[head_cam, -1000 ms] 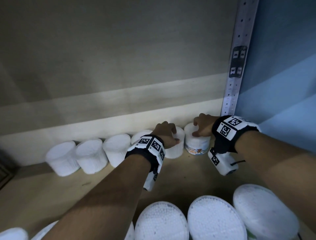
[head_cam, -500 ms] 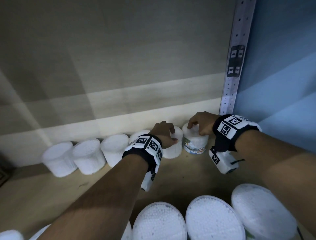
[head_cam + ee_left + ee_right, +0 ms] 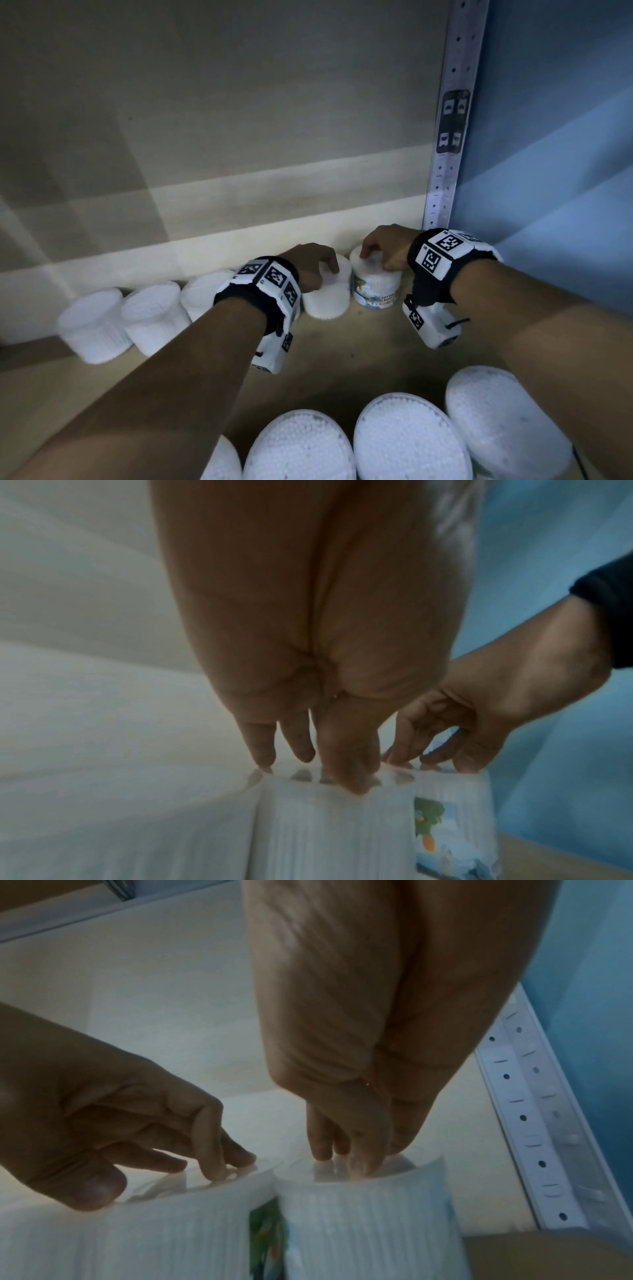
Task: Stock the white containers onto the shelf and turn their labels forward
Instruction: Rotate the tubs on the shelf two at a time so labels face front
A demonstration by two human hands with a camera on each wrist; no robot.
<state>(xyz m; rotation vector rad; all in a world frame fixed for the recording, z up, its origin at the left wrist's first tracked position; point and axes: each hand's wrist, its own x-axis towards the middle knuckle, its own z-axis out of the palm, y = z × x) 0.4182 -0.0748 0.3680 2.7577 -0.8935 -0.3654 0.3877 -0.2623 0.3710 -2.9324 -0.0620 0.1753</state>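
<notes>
The cotton bud tub (image 3: 376, 286) at the right end of the back row stands on the shelf (image 3: 349, 346) hard by the perforated upright (image 3: 445, 144), its picture label already facing front in the head view. The right hand (image 3: 385, 247) sits on its lid, fingertips (image 3: 363, 1164) bunched and curled down round the rim, a grip suited to twisting the tub on the spot. Touching it on the left is a plain-sided tub (image 3: 327, 294) whose label, by the wrist views, looks to be turned sideways toward its neighbour, though blur makes that uncertain. The left hand (image 3: 310, 265) grips this one the same way, fingers (image 3: 260, 739) spread along the lid edge with the thumb in front, likely to rotate it. Three more white tubs (image 3: 154, 313) continue the row leftward, showing no labels. Larger lidded tubs (image 3: 409, 442) wait at the front edge
</notes>
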